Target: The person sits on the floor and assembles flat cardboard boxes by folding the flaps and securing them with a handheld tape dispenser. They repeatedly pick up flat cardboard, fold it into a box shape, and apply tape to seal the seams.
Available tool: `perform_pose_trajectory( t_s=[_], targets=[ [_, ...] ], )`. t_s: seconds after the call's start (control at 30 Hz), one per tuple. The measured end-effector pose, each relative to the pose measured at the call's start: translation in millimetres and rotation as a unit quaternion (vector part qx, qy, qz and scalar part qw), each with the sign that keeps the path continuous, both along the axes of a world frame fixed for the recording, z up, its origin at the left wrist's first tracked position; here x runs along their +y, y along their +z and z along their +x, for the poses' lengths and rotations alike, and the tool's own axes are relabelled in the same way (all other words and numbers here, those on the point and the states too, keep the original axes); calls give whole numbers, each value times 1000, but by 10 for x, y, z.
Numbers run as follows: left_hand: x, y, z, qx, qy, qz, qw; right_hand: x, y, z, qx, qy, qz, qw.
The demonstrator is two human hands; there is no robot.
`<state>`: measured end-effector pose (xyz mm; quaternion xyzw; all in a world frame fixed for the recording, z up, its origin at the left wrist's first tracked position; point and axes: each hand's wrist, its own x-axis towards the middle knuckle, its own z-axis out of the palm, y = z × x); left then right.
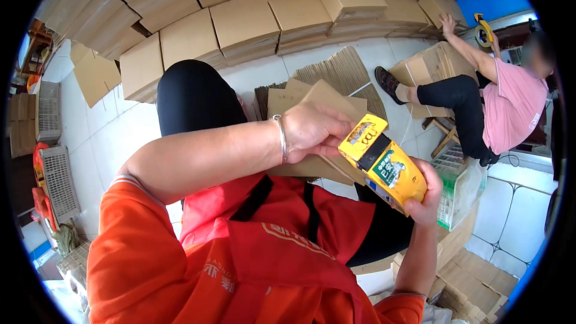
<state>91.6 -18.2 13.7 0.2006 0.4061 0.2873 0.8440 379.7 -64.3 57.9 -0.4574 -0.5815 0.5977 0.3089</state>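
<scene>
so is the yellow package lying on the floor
No, the yellow package is held up between the left hand and right hand.

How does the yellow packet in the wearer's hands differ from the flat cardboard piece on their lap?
The yellow packet is small, bright and glossy with printed panels; the flat cardboard piece is larger, plain brown and matt. The packet is held up, with the right hand under its lower end and the left hand at its top, while the cardboard lies behind them, tilted, gripped by neither hand. Both are box-edged packaging.

Two hands point(312, 132), one yellow packet point(384, 165), two people point(510, 102)
</scene>
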Motion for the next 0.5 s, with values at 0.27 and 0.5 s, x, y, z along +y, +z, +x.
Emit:
perform_pose_trajectory(
  t_s=[0.27,0.5],
  targets=[
    [342,-85,-615,206,47,147,966,354,230,-485,-103,64,27,992],
    [697,-1340,-1165,510,-285,237,776,980,361,-1417,-190,165,-12,968]
  ],
)
